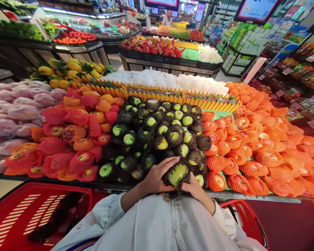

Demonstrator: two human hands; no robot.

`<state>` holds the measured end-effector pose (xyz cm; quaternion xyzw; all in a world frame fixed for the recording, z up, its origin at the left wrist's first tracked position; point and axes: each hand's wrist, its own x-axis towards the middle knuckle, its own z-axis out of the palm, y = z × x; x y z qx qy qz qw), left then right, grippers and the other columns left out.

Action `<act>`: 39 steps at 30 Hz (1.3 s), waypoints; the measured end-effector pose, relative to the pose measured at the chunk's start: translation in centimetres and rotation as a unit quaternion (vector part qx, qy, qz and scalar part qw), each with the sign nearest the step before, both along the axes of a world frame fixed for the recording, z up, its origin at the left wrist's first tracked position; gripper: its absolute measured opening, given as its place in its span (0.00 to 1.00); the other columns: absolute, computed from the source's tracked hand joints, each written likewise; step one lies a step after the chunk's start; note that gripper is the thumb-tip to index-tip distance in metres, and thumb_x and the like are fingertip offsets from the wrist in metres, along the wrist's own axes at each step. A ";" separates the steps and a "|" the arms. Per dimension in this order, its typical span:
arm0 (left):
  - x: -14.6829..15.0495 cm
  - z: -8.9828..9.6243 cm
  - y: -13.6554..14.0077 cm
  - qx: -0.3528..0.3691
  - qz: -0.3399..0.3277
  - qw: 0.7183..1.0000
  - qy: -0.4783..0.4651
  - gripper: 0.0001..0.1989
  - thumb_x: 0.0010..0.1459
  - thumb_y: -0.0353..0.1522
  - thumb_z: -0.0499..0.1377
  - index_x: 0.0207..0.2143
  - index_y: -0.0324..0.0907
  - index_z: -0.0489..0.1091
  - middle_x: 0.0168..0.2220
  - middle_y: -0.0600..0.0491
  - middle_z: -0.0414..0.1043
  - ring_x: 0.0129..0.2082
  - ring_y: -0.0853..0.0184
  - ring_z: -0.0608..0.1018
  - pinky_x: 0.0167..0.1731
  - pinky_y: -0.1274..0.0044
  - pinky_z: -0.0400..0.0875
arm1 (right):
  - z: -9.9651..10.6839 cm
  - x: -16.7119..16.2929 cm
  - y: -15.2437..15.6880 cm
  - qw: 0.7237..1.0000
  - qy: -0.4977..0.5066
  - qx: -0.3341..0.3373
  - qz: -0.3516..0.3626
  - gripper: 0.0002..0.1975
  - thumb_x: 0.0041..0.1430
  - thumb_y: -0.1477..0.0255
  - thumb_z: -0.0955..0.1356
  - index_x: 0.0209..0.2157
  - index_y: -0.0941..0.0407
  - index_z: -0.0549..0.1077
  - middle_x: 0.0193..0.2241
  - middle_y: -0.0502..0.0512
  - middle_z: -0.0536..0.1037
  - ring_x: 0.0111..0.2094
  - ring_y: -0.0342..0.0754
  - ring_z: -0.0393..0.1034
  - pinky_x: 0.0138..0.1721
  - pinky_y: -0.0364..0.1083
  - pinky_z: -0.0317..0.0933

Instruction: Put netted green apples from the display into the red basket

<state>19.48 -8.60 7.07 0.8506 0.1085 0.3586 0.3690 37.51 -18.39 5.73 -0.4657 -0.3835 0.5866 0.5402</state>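
Observation:
A green apple (178, 175) in a black foam net is held close to my body, just over the front edge of the fruit display. My left hand (157, 175) wraps around its left side, with fingers reaching over the top. On the other side my right hand (193, 184) grips the apple near its lower right. Beyond my hands lies a heap of green apples (149, 122), most in black nets and a few with bare tops showing.
Left of the heap are red-and-orange-netted apples (77, 134) and wrapped pink fruit (23, 108). Orange-netted fruit (267, 139) spreads to the right. A low yellow fence (209, 101) stands behind. Red baskets (42, 188) (251, 223) flank me. A person (167, 19) is far back.

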 end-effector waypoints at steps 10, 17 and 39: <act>-0.1 0.6 -0.2 0.064 0.082 0.991 -0.087 0.20 0.70 0.24 0.48 0.59 0.40 0.68 0.55 0.44 0.78 0.55 0.67 0.80 0.52 0.76 0.77 | -0.3 -1.0 0.6 0.994 0.075 -0.017 -0.074 0.38 0.42 0.55 0.80 0.56 0.47 0.71 0.56 0.56 0.75 0.58 0.59 0.69 0.63 0.60 0.60; -0.2 0.9 -0.3 0.134 0.063 0.988 -0.034 0.14 0.72 0.35 0.52 0.53 0.43 0.74 0.47 0.46 0.78 0.44 0.67 0.82 0.42 0.77 0.79 | -0.2 -0.9 0.9 0.996 0.006 0.008 -0.084 0.36 0.52 0.54 0.75 0.61 0.46 0.67 0.55 0.55 0.75 0.56 0.58 0.71 0.63 0.61 0.60; 0.1 1.3 -0.2 0.096 -0.006 0.995 -0.001 0.15 0.69 0.40 0.56 0.50 0.41 0.77 0.56 0.42 0.75 0.47 0.64 0.81 0.48 0.72 0.78 | 0.6 6.5 9.2 0.961 -0.106 0.063 -0.249 0.32 0.48 0.62 0.74 0.54 0.52 0.62 0.48 0.56 0.76 0.48 0.54 0.74 0.54 0.57 0.68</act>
